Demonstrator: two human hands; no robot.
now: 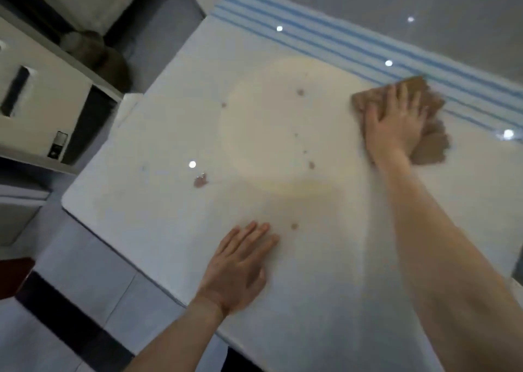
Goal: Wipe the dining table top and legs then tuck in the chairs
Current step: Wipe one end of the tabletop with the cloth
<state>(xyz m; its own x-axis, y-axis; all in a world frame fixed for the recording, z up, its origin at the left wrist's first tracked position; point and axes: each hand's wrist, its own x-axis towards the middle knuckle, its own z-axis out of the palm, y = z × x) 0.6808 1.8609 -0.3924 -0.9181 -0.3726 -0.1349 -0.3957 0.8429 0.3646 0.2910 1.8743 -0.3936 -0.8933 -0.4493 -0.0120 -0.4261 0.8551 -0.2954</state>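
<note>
The white glossy dining table top (158, 196) fills most of the view and carries several small brown stains, the largest (200, 180) left of centre. My right hand (392, 122) lies flat with straight fingers on a brown cloth (430, 148) at the far right, beside a blue-striped band (353, 43) along the table's far side. My left hand (240, 267) rests flat on the top near the front edge, fingers straight, holding nothing. No chairs or table legs can be made out.
A pale cabinet (42, 99) with a dark opening stands to the left of the table. Light floor tiles (93, 281) with a dark strip show at the lower left. Bright ceiling-light reflections dot the glossy surface.
</note>
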